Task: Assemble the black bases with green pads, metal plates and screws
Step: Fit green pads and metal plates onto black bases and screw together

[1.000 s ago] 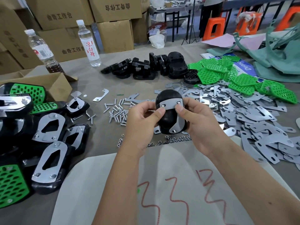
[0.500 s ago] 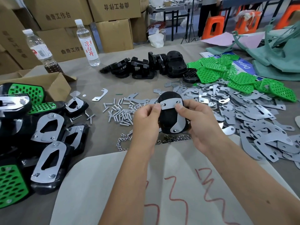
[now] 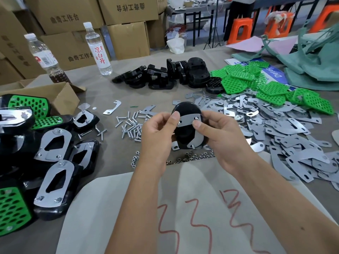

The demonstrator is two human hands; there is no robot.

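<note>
I hold a black base (image 3: pixel 184 132) up above the table between both hands. A curved metal plate (image 3: pixel 188 120) lies across its top, with screw tips poking through its holes. My left hand (image 3: pixel 157 136) grips the base's left side, thumb on the plate's left end. My right hand (image 3: pixel 220 136) grips the right side, thumb pressing the plate's right end. Loose screws (image 3: pixel 131 126) and small nuts (image 3: pixel 190 156) lie on the table under my hands. Metal plates (image 3: pixel 275 136) are heaped at the right, green pads (image 3: pixel 271 87) behind them, bare black bases (image 3: pixel 165 76) at the back.
Assembled bases (image 3: pixel 53 171) with plates and green pads are stacked at the left, beside an open carton (image 3: pixel 53 98). Two water bottles (image 3: pixel 98 50) stand at the back left before cardboard boxes. A pale sheet with red scribbles (image 3: pixel 183 217) covers the near table.
Both hands have lifted the base a little and shifted their thumbs along the plate's top strip. The rest of the table is unchanged.
</note>
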